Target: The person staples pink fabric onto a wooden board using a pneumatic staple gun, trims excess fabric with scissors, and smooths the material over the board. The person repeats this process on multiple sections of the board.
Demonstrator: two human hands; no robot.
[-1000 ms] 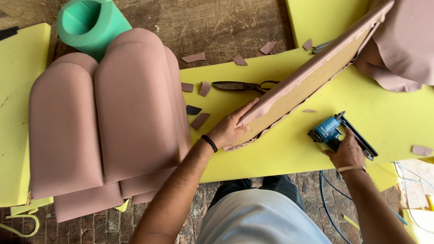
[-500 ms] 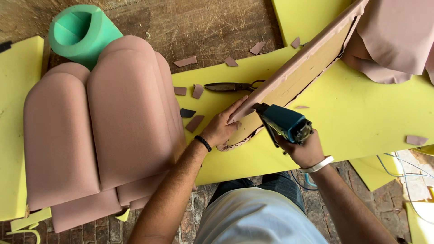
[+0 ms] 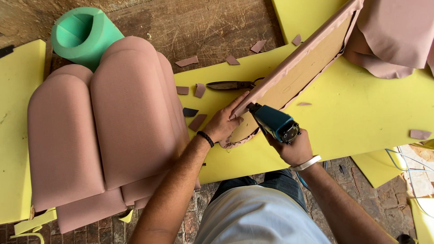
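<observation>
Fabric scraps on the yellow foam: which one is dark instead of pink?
The small dark scrap just left of the left hand, below the scissors; every other scrap matches the pink fabric.
</observation>
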